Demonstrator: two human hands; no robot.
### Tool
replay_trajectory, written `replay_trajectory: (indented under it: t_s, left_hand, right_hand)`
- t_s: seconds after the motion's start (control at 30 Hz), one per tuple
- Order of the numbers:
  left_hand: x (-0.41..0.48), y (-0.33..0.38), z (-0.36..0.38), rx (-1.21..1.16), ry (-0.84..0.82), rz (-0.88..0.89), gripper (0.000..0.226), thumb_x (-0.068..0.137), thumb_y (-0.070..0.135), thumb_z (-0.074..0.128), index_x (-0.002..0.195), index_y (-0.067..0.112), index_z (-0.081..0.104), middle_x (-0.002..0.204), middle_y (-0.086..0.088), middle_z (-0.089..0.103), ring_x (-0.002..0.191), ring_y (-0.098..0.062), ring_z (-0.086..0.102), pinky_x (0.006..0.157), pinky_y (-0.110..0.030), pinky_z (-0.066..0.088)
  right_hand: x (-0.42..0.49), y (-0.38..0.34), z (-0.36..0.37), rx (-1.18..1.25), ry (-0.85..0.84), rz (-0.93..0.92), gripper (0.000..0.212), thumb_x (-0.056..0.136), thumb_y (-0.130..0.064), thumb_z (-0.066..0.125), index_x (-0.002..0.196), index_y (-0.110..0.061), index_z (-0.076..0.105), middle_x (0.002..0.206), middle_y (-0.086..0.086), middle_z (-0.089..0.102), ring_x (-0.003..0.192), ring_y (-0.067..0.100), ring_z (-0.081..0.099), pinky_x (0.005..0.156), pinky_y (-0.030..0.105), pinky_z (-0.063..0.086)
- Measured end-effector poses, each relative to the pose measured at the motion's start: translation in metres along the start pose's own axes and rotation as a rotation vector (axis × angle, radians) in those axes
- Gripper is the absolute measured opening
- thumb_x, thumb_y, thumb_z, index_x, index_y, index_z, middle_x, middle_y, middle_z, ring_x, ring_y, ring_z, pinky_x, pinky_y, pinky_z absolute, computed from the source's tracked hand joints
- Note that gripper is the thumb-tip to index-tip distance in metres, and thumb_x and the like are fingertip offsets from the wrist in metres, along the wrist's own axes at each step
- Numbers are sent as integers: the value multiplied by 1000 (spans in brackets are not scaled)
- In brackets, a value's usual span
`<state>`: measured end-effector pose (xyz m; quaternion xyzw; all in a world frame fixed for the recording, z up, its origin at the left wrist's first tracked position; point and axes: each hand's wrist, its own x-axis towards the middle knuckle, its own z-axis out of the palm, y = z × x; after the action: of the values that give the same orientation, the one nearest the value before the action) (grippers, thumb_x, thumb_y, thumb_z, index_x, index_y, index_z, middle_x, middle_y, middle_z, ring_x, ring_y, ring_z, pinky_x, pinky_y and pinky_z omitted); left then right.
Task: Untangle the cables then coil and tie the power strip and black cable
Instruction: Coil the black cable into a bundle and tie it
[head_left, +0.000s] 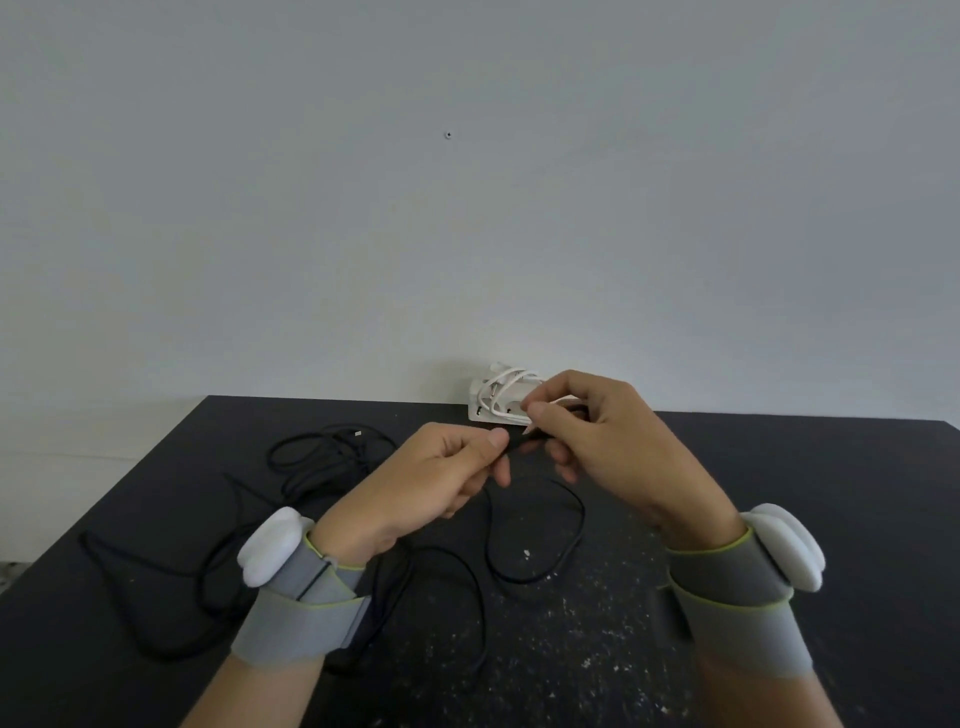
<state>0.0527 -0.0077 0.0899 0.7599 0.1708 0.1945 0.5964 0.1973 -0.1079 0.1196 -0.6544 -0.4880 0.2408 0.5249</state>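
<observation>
Appears to begin coiling the cable, pinching its end in left hand and right hand close together over the desk, slack toward the left edge, wound strip at the far edge; next likely calls for drawing in even loops.

Bare wall, dark table.
The pale grey wall carries one small dark mark; the black tabletop is white-speckled.

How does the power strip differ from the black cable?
The power strip is white, cord bundled on it at the table's far edge; the black cable sprawls in loose loops. The left hand and right hand pinch the black cable; the power strip lies behind them. Both lie on the table.
</observation>
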Motion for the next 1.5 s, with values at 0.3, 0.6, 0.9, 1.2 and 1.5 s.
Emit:
replay_trajectory:
  t_s: [0.3,0.6,0.9,1.2,1.5]
  left_hand:
    - [2,-5,-10,271,14,3,33,97,32,46,74,23,68,44,13,39,38,-2,31,41,-12,24]
    - [25,-2,-9,173,170,1,33,101,25,40,73,22,58,44,14,40,37,-2,28,38,-14,24]
    - [30,7,3,-377,337,177,32,101,18,34,73,13,49,48,10,30,38,-4,20,36,-15,15]
    - [10,20,-26,-672,243,272,24,89,29,41,70,17,46,51,9,31,38,-3,24,37,-16,27]
    - [1,22,-49,-663,308,87,44,99,26,31,56,22,41,57,5,32,50,-9,30,52,-23,36]
  right_hand:
    - [2,3,-8,-215,-7,-142,20,86,-9,66,80,-28,71,63,-16,65,48,-1,53,52,7,40]
    - [15,3,-2,-415,153,-395,24,85,-2,65,95,-23,70,89,-15,65,78,9,59,70,12,45]
    - [14,5,30,110,228,-169,94,70,-51,72,143,-35,15,130,-13,46,97,-2,63,73,11,50]
    - [16,30,71,68,-578,-143,16,90,-16,58,104,-10,63,97,3,62,91,11,55,90,31,45]
    - [34,55,19,-361,-340,-87,15,92,-9,56,90,-15,69,74,-7,67,76,12,61,79,26,48]
